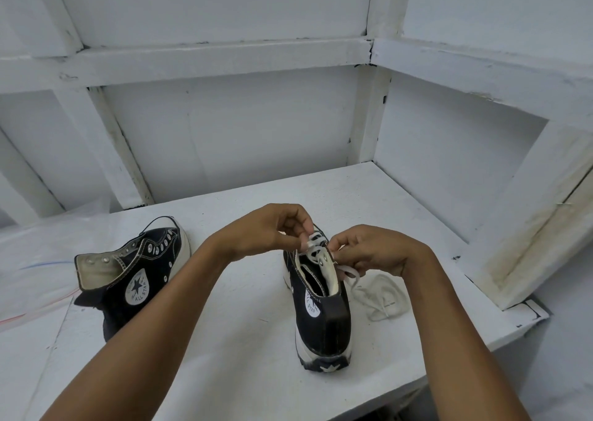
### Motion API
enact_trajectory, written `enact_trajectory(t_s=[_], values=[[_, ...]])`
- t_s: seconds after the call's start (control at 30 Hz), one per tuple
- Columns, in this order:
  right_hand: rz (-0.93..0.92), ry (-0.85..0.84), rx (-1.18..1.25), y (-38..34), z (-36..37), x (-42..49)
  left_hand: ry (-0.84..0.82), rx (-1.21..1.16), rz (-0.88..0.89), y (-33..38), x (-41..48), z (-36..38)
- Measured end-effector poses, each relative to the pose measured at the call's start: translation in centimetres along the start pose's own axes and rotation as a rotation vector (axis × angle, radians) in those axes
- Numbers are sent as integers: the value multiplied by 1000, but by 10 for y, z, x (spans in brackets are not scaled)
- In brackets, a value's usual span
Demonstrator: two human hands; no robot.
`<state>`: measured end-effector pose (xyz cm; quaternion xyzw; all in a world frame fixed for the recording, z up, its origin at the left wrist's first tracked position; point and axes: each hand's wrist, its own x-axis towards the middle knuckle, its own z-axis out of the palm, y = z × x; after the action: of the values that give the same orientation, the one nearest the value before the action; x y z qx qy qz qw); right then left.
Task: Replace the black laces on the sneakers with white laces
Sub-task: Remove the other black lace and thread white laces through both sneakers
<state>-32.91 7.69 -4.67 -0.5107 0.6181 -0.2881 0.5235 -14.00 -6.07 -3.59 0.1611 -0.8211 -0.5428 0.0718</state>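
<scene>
A black high-top sneaker (322,318) stands upright in front of me, heel toward me, with a white lace (316,244) threaded through its upper eyelets. My left hand (272,228) pinches that lace above the tongue. My right hand (375,250) pinches the lace's other end at the shoe's right eyelet row; the loose end (348,274) trails below it. A second black sneaker (134,276) lies on its side to the left, with no lace in its eyelets. No black laces are in view.
A loose pile of white lace (382,295) lies right of the upright shoe. Clear plastic sheeting (38,250) covers the white table (231,356) at the left. White framed walls close in behind and on the right.
</scene>
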Motion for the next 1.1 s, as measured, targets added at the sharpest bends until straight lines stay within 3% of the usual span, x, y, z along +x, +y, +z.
enact_trajectory(t_s=[0.27, 0.43, 0.57, 0.77, 1.1], values=[[61, -40, -39, -3, -2, 1, -155, 225, -111, 24, 13, -12], [18, 35, -37, 0, -4, 2, -204, 286, -116, 30, 14, -16], [-86, 135, -72, 0, -8, -2, -190, 369, -147, 36, 17, -15], [-240, 269, -27, 4, -6, -7, -73, 737, -114, 43, 21, 3], [-371, 200, 197, 25, -13, -16, -139, 667, -63, 37, 22, 9]])
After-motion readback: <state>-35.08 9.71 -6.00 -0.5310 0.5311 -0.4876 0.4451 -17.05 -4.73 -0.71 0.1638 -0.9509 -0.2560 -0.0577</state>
